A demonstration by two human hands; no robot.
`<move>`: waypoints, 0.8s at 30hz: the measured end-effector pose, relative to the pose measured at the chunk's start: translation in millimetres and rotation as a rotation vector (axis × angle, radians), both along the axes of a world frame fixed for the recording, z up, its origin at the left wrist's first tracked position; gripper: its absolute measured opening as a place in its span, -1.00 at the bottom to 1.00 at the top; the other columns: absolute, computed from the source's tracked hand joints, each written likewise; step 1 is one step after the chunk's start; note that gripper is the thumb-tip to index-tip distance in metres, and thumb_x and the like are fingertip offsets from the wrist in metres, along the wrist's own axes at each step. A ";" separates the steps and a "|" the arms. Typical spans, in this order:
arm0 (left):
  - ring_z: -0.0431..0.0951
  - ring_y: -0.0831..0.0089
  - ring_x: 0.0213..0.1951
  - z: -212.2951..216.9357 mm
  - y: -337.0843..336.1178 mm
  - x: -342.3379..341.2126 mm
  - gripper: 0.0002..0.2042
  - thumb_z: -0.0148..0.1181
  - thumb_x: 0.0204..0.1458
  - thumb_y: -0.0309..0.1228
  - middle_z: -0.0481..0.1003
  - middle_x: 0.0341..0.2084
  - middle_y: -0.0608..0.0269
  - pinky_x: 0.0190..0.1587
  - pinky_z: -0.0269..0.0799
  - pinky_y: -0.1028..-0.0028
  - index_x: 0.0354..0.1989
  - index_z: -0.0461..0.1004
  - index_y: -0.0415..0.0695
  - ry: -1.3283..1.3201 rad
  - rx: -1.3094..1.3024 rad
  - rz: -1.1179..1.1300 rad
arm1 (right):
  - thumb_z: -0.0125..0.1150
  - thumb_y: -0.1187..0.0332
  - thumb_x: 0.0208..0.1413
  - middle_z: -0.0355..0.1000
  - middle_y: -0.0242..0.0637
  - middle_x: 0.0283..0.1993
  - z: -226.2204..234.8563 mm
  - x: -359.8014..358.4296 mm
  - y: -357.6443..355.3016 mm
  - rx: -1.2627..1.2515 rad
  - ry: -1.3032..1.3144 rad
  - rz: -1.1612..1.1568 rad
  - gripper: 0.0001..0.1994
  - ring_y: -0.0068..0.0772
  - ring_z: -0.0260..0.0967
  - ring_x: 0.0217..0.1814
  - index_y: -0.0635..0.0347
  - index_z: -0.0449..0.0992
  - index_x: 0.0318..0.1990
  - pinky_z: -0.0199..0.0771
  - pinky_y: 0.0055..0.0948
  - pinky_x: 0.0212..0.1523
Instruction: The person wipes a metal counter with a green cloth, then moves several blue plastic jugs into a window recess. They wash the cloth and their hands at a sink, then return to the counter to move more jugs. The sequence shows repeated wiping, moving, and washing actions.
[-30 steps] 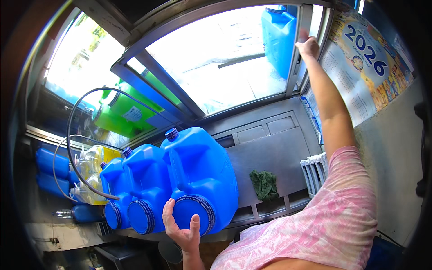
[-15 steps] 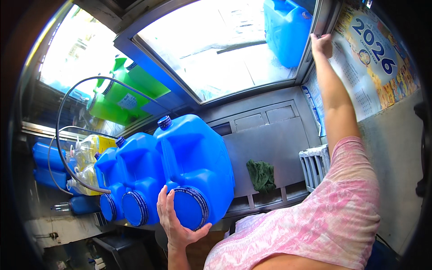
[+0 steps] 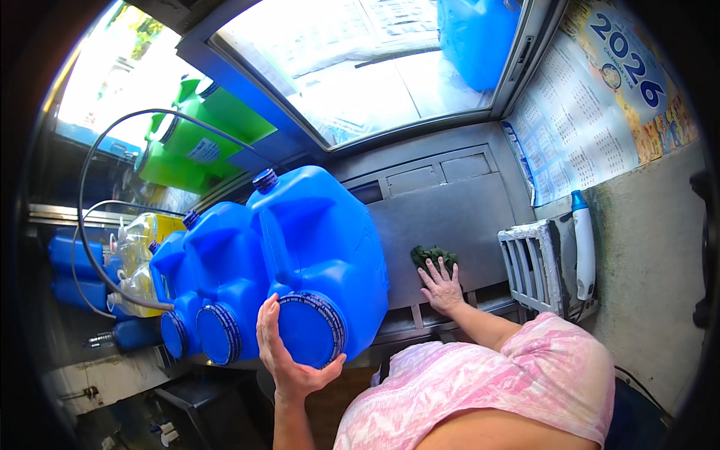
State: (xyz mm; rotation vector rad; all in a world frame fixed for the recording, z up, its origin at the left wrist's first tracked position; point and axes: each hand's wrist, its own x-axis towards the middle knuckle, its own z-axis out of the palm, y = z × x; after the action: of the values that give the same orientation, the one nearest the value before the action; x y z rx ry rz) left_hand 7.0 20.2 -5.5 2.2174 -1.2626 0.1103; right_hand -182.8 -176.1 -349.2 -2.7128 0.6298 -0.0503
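A large blue water jug [image 3: 319, 232] stands on the metal counter, its wide round cap toward me. Cupped round the lower side of that cap is my left hand [image 3: 292, 364], fingers up along its left edge and thumb at its lower right. My right hand [image 3: 444, 289] lies with spread fingers on a crumpled dark green cloth [image 3: 431, 256], which it partly covers, on the counter to the right of the jug.
Two more blue jugs [image 3: 229, 262] stand in a row at the left, beside clear bottles [image 3: 139, 247] and a curved hose [image 3: 90, 195]. Green jugs [image 3: 202, 139] show behind glass. A framed window [image 3: 360, 161] is ahead; at right are a slatted white box [image 3: 525, 262] and a calendar [image 3: 592, 112].
My right hand has left the window frame's right side and come down onto the green cloth. My left hand stays at the jug's cap. The view has shifted slightly.
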 end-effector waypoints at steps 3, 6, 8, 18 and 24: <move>0.31 -0.14 0.12 -2.2 -1.6 0.6 -0.01 0.42 -0.52 -0.08 0.26 0.12 -0.17 0.13 0.25 0.00 0.23 0.12 -0.13 -0.002 -0.010 0.004 | 0.17 0.11 -0.02 -0.01 -0.14 0.41 -30.1 12.3 -58.5 -0.213 -0.027 -0.134 -0.44 0.10 -0.17 0.46 0.03 0.34 0.19 -0.01 0.31 0.23; 0.32 -0.16 0.10 -3.1 -2.7 2.4 -0.03 0.42 -0.53 -0.09 0.25 0.11 -0.21 0.09 0.28 -0.02 0.20 0.14 -0.10 0.023 -0.008 0.007 | -0.06 0.12 0.17 -0.01 -0.14 0.40 -49.3 39.1 -147.9 -0.426 -0.052 -0.593 -0.49 0.14 -0.16 0.43 0.08 0.24 0.26 -0.05 0.21 0.29; 0.33 -0.16 0.09 -2.8 -2.9 3.8 -0.04 0.42 -0.54 -0.09 0.26 0.10 -0.21 0.09 0.29 -0.02 0.19 0.14 -0.09 0.017 0.014 0.000 | -0.09 0.07 0.19 0.00 -0.23 0.41 -52.5 55.8 -210.7 -0.404 0.119 -0.867 -0.49 0.06 -0.12 0.42 -0.01 0.23 0.27 0.01 0.23 0.26; 0.35 -0.16 0.07 -2.0 -5.1 5.2 -0.13 0.43 -0.57 -0.12 0.29 0.06 -0.25 0.10 0.27 0.00 0.08 0.23 -0.10 -0.003 -0.008 -0.003 | 0.08 0.22 0.04 0.16 -0.08 0.30 -61.9 75.4 -169.6 -0.330 -0.157 -0.346 -0.48 0.12 0.04 0.34 0.16 0.31 0.19 0.15 0.13 0.20; 0.35 -0.12 0.09 -2.6 -2.8 3.4 -0.16 0.43 -0.58 -0.20 0.31 0.07 -0.19 0.14 0.23 0.05 0.06 0.31 -0.14 -0.017 -0.055 -0.010 | 0.15 0.45 -0.20 0.23 -0.14 0.26 -42.8 32.1 20.8 0.039 -0.251 0.408 -0.46 -0.05 0.13 0.31 0.15 0.41 0.08 0.12 0.06 0.25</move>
State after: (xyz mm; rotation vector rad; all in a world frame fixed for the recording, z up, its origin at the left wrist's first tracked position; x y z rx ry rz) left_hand 10.4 17.4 -8.1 2.1678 -1.2645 0.1584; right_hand -150.7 -155.3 -392.0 -2.6809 0.0015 -0.2662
